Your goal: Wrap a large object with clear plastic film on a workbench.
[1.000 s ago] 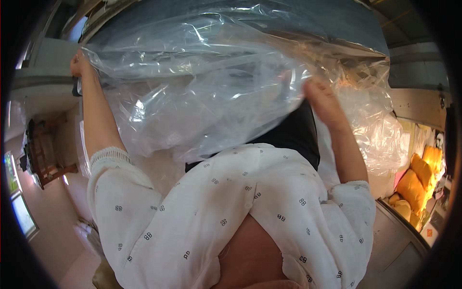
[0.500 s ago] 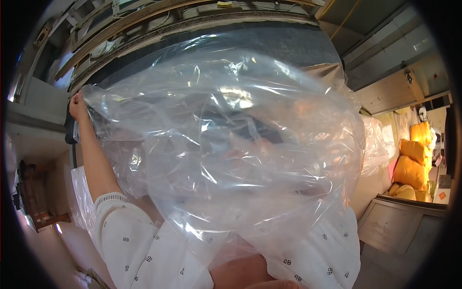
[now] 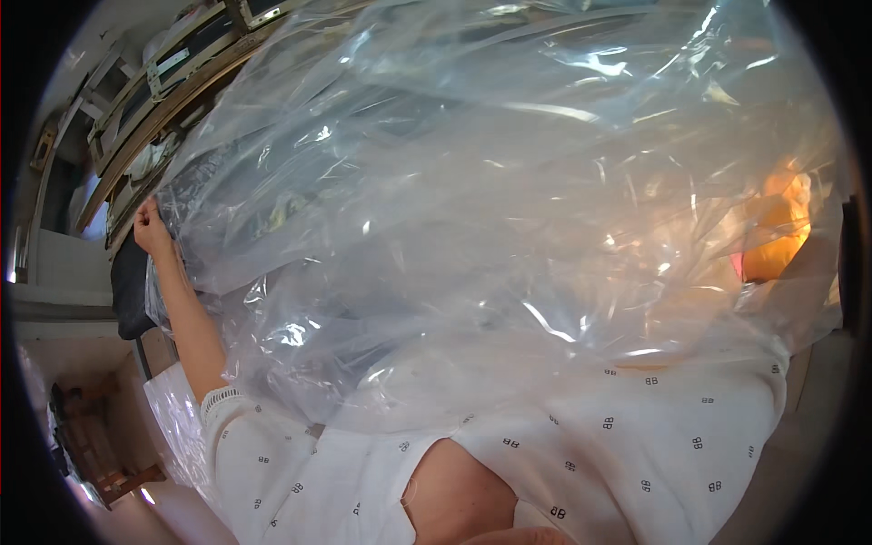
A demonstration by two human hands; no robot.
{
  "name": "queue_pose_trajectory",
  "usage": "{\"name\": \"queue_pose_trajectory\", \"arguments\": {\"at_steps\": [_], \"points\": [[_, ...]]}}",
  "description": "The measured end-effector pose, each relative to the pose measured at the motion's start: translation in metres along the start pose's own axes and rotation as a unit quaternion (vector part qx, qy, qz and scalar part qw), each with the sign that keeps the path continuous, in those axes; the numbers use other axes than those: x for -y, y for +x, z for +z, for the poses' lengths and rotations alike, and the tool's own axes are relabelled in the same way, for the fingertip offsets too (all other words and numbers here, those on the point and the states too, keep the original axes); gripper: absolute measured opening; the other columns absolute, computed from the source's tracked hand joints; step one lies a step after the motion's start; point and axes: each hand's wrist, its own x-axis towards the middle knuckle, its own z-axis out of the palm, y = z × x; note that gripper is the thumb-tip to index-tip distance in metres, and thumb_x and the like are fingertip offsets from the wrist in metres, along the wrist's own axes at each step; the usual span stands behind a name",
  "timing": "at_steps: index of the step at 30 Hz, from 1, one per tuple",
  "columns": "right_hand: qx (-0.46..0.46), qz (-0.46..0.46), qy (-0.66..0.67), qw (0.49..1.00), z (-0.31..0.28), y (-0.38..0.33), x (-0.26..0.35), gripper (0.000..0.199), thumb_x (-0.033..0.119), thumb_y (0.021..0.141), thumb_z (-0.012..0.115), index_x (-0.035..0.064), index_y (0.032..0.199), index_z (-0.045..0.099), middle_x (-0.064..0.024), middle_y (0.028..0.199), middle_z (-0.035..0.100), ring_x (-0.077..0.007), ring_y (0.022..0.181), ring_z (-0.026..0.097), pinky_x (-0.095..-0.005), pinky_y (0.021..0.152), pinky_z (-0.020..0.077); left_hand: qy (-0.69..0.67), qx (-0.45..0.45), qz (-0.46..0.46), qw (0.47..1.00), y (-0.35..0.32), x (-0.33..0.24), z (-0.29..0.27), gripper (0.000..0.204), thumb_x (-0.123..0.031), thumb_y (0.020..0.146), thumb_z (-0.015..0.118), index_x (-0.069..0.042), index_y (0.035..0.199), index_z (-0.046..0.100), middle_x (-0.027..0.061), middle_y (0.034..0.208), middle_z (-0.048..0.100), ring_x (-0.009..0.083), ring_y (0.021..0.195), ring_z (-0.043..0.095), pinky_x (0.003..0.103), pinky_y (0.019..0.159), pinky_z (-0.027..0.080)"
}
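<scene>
A very large clear plastic sheet or bag (image 3: 436, 236) billows across most of the picture, creased and glossy. At the far left, my left hand (image 3: 153, 229) is closed in a pinch on the plastic's left edge, its arm stretched out. My right hand does not show; the plastic covers that side, and I cannot make out fingers through it. The near part of the plastic hangs against my white printed top (image 3: 627, 427).
Wooden rails (image 3: 150, 113) of a frame or rack stand at the back left. A dark bench edge (image 3: 132, 286) shows below my left hand. Yellow-orange bundles (image 3: 781, 227) glow through the plastic at right. More clear plastic (image 3: 177, 418) hangs at lower left.
The plastic has swelled up and spread toward the right and the far side, now covering the dark bench top. My left hand keeps its pinch, slightly lower in view.
</scene>
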Motion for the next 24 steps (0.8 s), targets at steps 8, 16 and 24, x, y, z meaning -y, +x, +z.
{"name": "queue_pose_trajectory", "arguments": {"at_steps": [8, 16, 24], "points": [[0.012, 0.261, 0.690, 0.676, -0.095, 0.039, -0.017, 0.029, 0.020, 0.087, 0.049, 0.0049, 0.112, 0.051, -0.0075, 0.115, 0.053, -0.0177, 0.102, 0.052, -0.0355, 0.094, 0.0370, 0.063, 0.020, -0.026, 0.997, 0.012, 0.014, -0.014, 0.027, -0.027, 0.075, 0.069, -0.002, 0.083, 0.063, 0.0012, 0.079, 0.059, 0.0095, 0.069, 0.049, 0.023, 0.066, 0.040], [0.043, 0.142, 0.840, -0.522, -0.087, 0.026, -0.133, 0.025, 0.021, 0.081, 0.059, 0.0047, 0.100, 0.055, -0.0036, 0.093, 0.057, -0.0131, 0.091, 0.051, -0.0261, 0.081, 0.0391, 0.137, 0.054, -0.003, 0.989, 0.028, 0.029, -0.040, 0.029, -0.028, 0.075, 0.068, 0.000, 0.083, 0.063, 0.0026, 0.079, 0.060, 0.0106, 0.070, 0.050, 0.024, 0.066, 0.040], [-0.068, 0.278, 0.873, -0.396, -0.067, 0.002, -0.177, 0.040, 0.019, 0.064, 0.071, 0.0074, 0.097, 0.053, -0.0080, 0.088, 0.049, -0.0230, 0.085, 0.048, -0.0318, 0.074, 0.0396, 0.173, 0.060, 0.010, 0.983, 0.034, 0.028, -0.051, 0.032, -0.027, 0.074, 0.068, 0.002, 0.086, 0.063, 0.0063, 0.081, 0.061, 0.0141, 0.072, 0.052, 0.026, 0.067, 0.042]]}}
